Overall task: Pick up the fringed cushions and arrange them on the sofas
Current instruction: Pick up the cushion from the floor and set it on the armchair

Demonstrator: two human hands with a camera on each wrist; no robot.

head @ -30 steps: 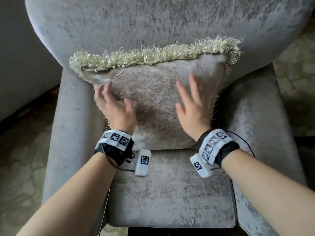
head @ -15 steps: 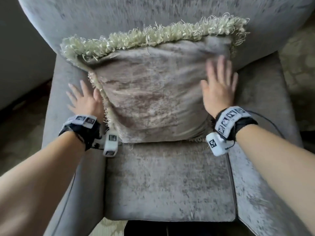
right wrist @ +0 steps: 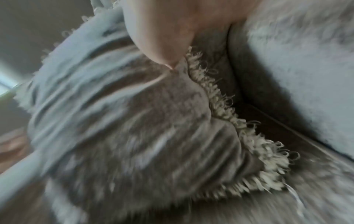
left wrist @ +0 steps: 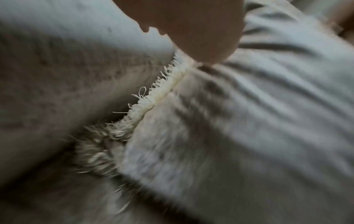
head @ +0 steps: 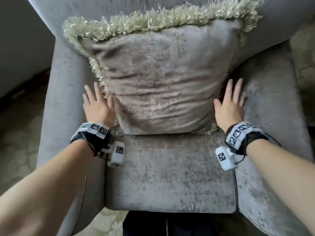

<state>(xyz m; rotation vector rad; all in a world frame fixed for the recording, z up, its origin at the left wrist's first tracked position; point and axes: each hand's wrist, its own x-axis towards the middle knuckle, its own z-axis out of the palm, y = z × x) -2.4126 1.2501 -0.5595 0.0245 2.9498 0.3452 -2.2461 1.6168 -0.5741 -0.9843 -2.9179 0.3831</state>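
Observation:
A grey-brown velvet cushion [head: 160, 82] with a pale fringe [head: 153, 19] leans against the back of a grey armchair [head: 170, 176]. My left hand [head: 97, 103] lies flat with straight fingers beside the cushion's lower left edge, the thumb against its fringe. My right hand [head: 230, 103] lies flat by the lower right edge, between cushion and armrest. In the left wrist view the thumb [left wrist: 201, 37] touches the cushion [left wrist: 249, 121] at its fringe seam. The right wrist view shows a thumb [right wrist: 162, 37] pressing the cushion [right wrist: 124, 121] near its fringe. Neither hand holds anything.
The armchair's armrests [head: 68, 108] flank the seat on both sides. A pale patterned carpet [head: 17, 133] covers the floor at left and right. A grey wall or furniture side [head: 20, 40] stands at the upper left.
Both hands slid off the cushion's face outward to its sides, then down to its lower edges. The cushion now stands more upright against the chair back.

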